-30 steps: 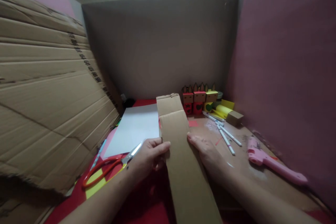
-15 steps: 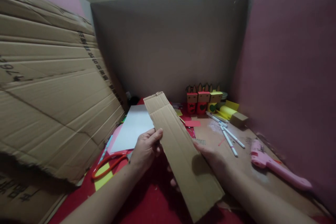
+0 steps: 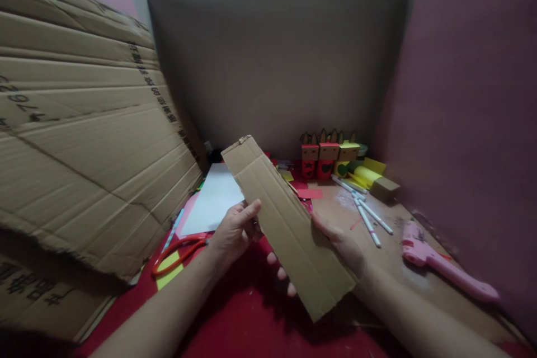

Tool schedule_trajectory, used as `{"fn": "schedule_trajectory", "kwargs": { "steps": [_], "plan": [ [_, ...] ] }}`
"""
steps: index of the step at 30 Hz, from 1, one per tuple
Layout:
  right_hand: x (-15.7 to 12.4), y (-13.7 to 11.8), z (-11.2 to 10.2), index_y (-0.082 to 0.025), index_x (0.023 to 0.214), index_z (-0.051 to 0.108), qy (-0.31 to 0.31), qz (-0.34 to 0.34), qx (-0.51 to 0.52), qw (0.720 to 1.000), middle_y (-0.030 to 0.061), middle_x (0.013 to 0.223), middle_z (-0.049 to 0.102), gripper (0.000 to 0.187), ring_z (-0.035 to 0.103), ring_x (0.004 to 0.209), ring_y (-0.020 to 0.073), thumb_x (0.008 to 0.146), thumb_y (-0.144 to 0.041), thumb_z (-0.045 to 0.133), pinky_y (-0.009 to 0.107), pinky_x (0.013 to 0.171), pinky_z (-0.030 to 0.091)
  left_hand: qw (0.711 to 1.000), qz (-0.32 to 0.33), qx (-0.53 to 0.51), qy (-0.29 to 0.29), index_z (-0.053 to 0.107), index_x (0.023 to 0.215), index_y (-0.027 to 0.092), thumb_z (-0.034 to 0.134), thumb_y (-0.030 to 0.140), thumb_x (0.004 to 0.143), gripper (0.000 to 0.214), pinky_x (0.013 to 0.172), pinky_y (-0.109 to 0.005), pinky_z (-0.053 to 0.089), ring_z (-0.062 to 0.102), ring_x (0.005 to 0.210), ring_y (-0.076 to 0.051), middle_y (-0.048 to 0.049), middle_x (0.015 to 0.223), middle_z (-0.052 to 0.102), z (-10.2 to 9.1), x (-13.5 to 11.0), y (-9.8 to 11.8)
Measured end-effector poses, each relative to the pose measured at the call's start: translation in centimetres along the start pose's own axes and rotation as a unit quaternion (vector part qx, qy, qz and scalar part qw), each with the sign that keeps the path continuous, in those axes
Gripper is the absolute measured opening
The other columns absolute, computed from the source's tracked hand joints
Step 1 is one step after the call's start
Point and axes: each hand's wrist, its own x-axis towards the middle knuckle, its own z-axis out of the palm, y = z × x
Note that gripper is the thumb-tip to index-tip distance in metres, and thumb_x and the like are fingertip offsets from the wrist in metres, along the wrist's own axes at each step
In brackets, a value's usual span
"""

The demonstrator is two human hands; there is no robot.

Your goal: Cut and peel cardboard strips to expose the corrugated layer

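So there's a huge cardboard sheet (image 3: 84,140) leaning up on the left, next to the tabletop (image 3: 388,254). The cardboard strip (image 3: 289,229) is up in both hands, tilted over the middle. Sheet of white paper (image 3: 212,198) lies behind the left hand (image 3: 235,229), which is pinching the strip's left edge, thumb on top. The right hand (image 3: 338,240) grips it from the right, fingertips (image 3: 282,274) poking out underneath. Pink glue gun (image 3: 444,268) sits over right, white markers (image 3: 368,225) nearby.
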Motion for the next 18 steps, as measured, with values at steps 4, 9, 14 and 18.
{"fn": "schedule_trajectory", "kwargs": {
  "steps": [4,9,14,18],
  "plan": [
    [-0.24,0.04,0.46,-0.009,0.118,0.05,0.003,0.002,-0.014,1.0,0.0147,0.099,0.06,0.07,0.06,0.077,0.0201,0.082,-0.065,0.026,0.036,0.071,0.045,1.0,-0.014,0.01,-0.002,0.062,0.089,0.01,0.077,0.031,0.057,0.041,0.056,-0.028,0.049,0.064,0.062,-0.02,-0.0082,0.072,0.069,-0.34,0.22,-0.51],
    [-0.29,-0.03,0.62,-0.009,0.112,0.054,0.015,0.008,-0.022,1.0,0.0162,0.098,0.062,0.067,0.061,0.075,0.0208,0.082,-0.063,0.029,0.038,0.072,0.046,0.999,0.005,0.019,0.035,0.063,0.073,0.009,0.077,0.027,0.057,0.028,0.043,-0.021,0.04,0.056,0.047,-0.012,-0.0024,0.057,0.064,-0.44,0.5,-0.71],
    [-0.5,-0.09,0.98,-0.009,0.105,0.058,0.018,0.016,-0.035,0.999,0.0138,0.097,0.062,0.066,0.061,0.075,0.0189,0.083,-0.063,0.026,0.033,0.069,0.047,0.998,0.006,0.021,0.051,0.064,0.073,0.009,0.078,0.027,0.052,0.031,0.044,-0.023,0.042,0.059,0.05,-0.015,-0.004,0.06,0.066,0.05,0.28,-0.54],
    [-1.07,-0.17,1.13,-0.011,0.104,0.06,0.001,0.043,-0.067,0.997,0.0131,0.091,0.065,0.067,0.063,0.073,0.021,0.081,-0.064,0.027,0.037,0.074,0.046,0.999,0.017,0.024,0.042,0.063,0.074,0.01,0.078,0.028,0.054,0.031,0.04,-0.02,0.039,0.052,0.042,-0.01,0.0,0.054,0.061,0.09,0.24,-0.6]
  ]
}}
